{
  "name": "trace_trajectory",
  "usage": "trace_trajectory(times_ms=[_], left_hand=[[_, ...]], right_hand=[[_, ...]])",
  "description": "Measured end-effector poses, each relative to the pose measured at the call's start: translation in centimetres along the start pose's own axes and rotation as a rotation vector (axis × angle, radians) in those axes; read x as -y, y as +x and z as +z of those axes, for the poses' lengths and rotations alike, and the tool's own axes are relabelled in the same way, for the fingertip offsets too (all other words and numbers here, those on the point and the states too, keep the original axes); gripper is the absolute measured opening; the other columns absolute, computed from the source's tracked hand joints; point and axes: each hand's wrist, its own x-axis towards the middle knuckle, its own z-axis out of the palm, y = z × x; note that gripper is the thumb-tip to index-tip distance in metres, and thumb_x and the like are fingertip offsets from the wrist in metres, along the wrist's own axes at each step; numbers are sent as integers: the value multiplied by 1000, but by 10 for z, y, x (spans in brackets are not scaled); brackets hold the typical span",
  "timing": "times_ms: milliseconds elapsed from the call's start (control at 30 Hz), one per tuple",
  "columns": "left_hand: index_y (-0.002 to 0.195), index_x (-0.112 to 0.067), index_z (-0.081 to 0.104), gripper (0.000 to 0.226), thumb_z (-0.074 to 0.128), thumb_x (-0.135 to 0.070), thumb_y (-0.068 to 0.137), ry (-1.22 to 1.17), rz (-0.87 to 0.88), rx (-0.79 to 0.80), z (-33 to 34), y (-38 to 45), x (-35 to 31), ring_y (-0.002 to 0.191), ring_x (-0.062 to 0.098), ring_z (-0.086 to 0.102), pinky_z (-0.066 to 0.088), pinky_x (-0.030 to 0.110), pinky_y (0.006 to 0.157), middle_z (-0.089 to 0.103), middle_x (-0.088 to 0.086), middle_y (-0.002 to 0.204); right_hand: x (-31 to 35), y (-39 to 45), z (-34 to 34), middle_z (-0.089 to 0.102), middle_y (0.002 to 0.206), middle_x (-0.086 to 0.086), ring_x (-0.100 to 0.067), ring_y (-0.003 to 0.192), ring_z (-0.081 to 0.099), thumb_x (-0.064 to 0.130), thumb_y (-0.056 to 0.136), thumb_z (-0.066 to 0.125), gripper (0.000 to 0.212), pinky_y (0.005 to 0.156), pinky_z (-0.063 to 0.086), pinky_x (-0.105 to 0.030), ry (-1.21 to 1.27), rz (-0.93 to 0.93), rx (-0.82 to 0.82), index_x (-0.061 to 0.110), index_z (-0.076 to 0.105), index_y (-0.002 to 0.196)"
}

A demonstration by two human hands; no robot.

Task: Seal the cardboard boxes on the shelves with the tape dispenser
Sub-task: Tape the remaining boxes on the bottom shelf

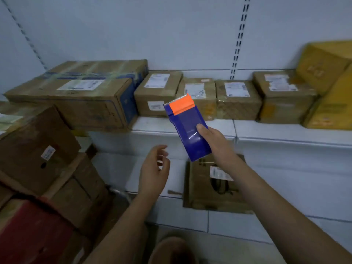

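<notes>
My right hand [211,141] grips a blue tape dispenser [187,128] with an orange front and a toothed blade, held in the air before the upper shelf [266,130]. Its blade end points up and away toward a row of small brown cardboard boxes [159,92] with white labels. My left hand [154,168] hovers below and left of the dispenser, fingers loosely curled, holding nothing. A large taped box [80,94] sits at the left of that shelf. One flat box [213,185] lies on the lower shelf [167,212], partly hidden by my right forearm.
Yellow boxes [327,88] are stacked at the right end of the upper shelf. Brown cartons [38,155] and a red one [32,235] are piled at the lower left. A slotted white wall [190,31] backs the shelves.
</notes>
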Motion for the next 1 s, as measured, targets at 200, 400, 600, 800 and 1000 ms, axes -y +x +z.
trace_trajectory(times_ms=[200,400,600,800,1000], left_hand=[[123,-30,53,28,57,-17,99,0,-194,417,42,-49,37,88,6,61,52,16,69,60,-13,103],[122,-13,55,23,57,-15,99,85,-313,700,91,-80,59,96,18,59,44,28,81,61,3,111],[131,-9,54,34,49,-27,103,161,-490,730,145,-80,72,109,24,55,38,27,85,57,2,122],[151,-5,33,62,40,-46,106,160,-839,591,205,-44,90,137,36,43,35,44,111,43,16,150],[143,-1,43,51,41,-38,107,-5,-1112,426,241,-33,128,119,32,52,40,34,97,52,10,130]], right_hand=[[-45,-104,-42,75,86,1,-13,77,70,48,93,54,35,68,54,-21,-119,214,-190,15,65,97],[-117,-169,-90,74,98,-10,-21,83,69,56,90,54,53,73,52,-30,-209,470,-418,7,65,106],[-181,-164,-132,73,99,-16,-30,88,70,59,92,53,58,81,56,-47,-190,590,-482,4,65,107],[-235,-121,-172,73,104,-10,-24,92,70,55,94,52,53,80,55,-35,-128,659,-418,7,63,115],[-289,-100,-195,72,103,-11,-29,93,70,55,94,52,51,83,56,-43,-78,740,-383,10,62,117]])
